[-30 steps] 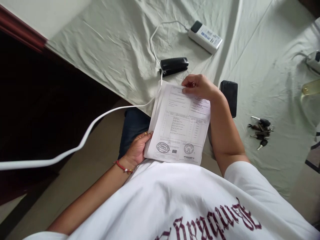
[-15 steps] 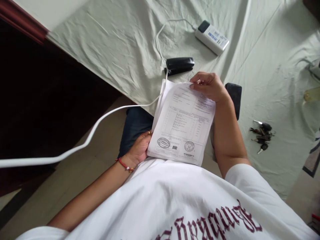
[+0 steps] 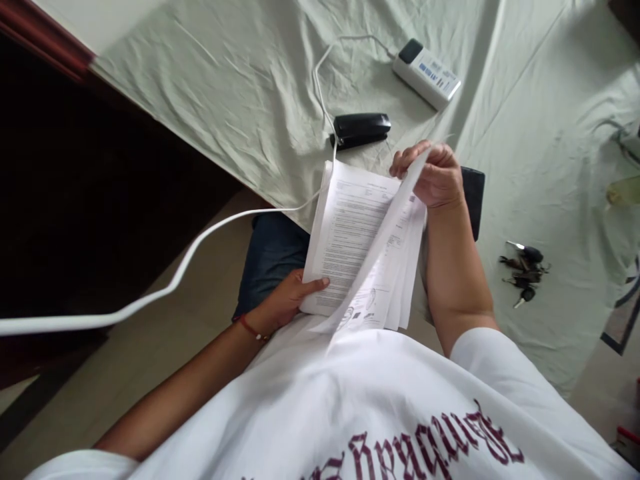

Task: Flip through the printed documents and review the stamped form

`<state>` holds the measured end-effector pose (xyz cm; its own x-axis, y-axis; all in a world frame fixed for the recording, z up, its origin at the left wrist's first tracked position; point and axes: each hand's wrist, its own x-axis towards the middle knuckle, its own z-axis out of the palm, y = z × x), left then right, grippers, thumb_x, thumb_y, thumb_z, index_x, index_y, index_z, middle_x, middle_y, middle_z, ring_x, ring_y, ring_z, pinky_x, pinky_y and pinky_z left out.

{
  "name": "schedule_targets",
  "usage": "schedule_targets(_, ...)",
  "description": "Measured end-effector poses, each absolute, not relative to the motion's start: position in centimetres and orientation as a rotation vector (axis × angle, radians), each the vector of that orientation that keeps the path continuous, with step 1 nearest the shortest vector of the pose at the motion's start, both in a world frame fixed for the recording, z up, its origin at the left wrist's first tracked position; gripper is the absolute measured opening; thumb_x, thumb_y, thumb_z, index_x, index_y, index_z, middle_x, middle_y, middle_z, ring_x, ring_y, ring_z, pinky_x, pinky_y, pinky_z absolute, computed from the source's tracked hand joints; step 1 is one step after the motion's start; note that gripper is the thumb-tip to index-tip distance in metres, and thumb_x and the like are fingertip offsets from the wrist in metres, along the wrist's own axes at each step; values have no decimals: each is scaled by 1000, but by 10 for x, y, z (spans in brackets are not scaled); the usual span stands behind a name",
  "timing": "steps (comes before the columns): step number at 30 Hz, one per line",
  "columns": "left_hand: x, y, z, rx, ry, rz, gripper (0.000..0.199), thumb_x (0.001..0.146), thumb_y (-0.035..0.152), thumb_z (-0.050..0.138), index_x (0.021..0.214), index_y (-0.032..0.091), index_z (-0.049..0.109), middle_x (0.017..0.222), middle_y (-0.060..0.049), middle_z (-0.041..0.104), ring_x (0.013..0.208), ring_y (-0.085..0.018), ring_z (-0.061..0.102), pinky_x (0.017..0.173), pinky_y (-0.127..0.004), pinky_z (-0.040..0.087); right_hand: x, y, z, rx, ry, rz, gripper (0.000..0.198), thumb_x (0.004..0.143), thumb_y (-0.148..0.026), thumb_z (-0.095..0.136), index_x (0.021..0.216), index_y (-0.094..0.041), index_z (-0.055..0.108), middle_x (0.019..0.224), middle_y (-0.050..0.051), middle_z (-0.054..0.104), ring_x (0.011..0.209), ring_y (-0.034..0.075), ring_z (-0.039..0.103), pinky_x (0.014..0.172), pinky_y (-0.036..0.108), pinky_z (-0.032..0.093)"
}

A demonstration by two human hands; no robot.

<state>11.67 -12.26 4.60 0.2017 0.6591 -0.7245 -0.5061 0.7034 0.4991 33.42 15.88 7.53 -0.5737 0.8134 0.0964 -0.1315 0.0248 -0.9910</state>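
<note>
My left hand (image 3: pixel 293 297) grips the lower left edge of a stack of printed papers (image 3: pixel 347 230), thumb on top and the other fingers underneath. Between the fingers of my right hand (image 3: pixel 433 173) is the upper end of a lifted sheet (image 3: pixel 383 240), which stands nearly edge-on and slants down toward my shirt. Beneath it, several more sheets fan out on the right, some with round stamps. A page of dense text faces up on the left part of the stack. Just beyond the papers, a black stapler (image 3: pixel 361 129) lies on the cloth.
A white power bank (image 3: pixel 427 75) has a white cable (image 3: pixel 200 243) running left past the stapler. Behind my right wrist lies a dark phone (image 3: pixel 473 203). A bunch of keys (image 3: pixel 525 270) rests farther right on the pale green cloth (image 3: pixel 240 100).
My right hand has moved right, lifting and turning the stamped top page away from the stack. A text page now shows, and my left thumb has come onto it.
</note>
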Motion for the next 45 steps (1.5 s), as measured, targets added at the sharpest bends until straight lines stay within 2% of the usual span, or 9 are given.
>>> schedule_targets(5, 116, -120, 51, 107, 1192, 859, 40, 62, 33, 95, 92, 11, 82, 98, -16, 80, 87, -31, 77, 83, -39, 60, 330, 160, 75, -611, -1549, 1630, 58, 51, -76, 75, 64, -28, 45, 53, -1, 38, 63, 20, 41, 71, 44, 39)
schedule_targets(11, 117, -119, 56, 71, 1229, 881, 41, 62, 33, 93, 94, 9, 81, 97, -17, 80, 82, -32, 77, 77, -41, 63, 338, 177, 63, -448, -1414, 1689, 55, 56, -67, 74, 64, -28, 35, 50, -3, 22, 61, 17, 23, 63, 36, 24)
schedule_targets(16, 118, -119, 53, 63, 1198, 891, 41, 68, 38, 90, 96, 10, 80, 97, -16, 80, 87, -33, 77, 81, -43, 64, 338, 184, 57, -393, -1472, 1657, 62, 60, -75, 68, 66, -28, 27, 50, -4, 12, 63, 18, 18, 65, 36, 22)
schedule_targets(22, 102, -119, 49, 163, 1285, 1058, 45, 78, 54, 78, 96, 13, 76, 89, -11, 77, 88, -28, 73, 78, -36, 58, 337, 190, 60, -497, -1460, 1763, 85, 50, -76, 79, 64, -23, 15, 46, -5, 15, 59, 14, 21, 60, 32, 25)
schedule_targets(26, 82, -122, 43, 395, 1456, 1118, 43, 79, 57, 75, 87, 15, 74, 77, -6, 70, 68, -16, 61, 60, -25, 46, 339, 193, 57, -140, -1300, 1908, 78, 70, -61, 79, 67, -19, 13, 49, -6, 20, 56, 10, 26, 58, 26, 31)
schedule_targets(29, 77, -127, 40, 533, 1533, 1078, 42, 82, 58, 68, 86, 16, 72, 76, -4, 67, 65, -15, 55, 59, -25, 44, 340, 198, 52, 70, -1255, 1979, 69, 82, -50, 74, 69, -18, 14, 51, -6, 24, 57, 9, 30, 58, 23, 36)
schedule_targets(35, 88, -145, 60, 909, 2030, 961, 32, 89, 46, 62, 71, 19, 58, 59, 3, 51, 58, -13, 44, 58, -25, 37, 342, 198, 53, 154, -1198, 1946, 67, 87, -42, 73, 70, -18, 13, 53, -6, 32, 59, 9, 34, 60, 21, 42)
schedule_targets(40, 99, -143, 95, 1090, 1727, 820, 44, 97, 48, 53, 64, 19, 56, 56, 2, 48, 55, -12, 43, 56, -25, 36, 347, 183, 71, -60, -1133, 2017, 67, 84, -36, 76, 72, -19, 12, 57, -6, 37, 67, 11, 39, 69, 24, 44)
schedule_targets(45, 122, -120, 104, 987, 1313, 626, 52, 98, 65, 48, 105, 17, 69, 75, -2, 66, 56, -13, 49, 56, -27, 40, 348, 177, 77, -11, -1098, 2027, 59, 86, -33, 77, 69, -19, 23, 58, -6, 40, 68, 11, 42, 71, 23, 46)
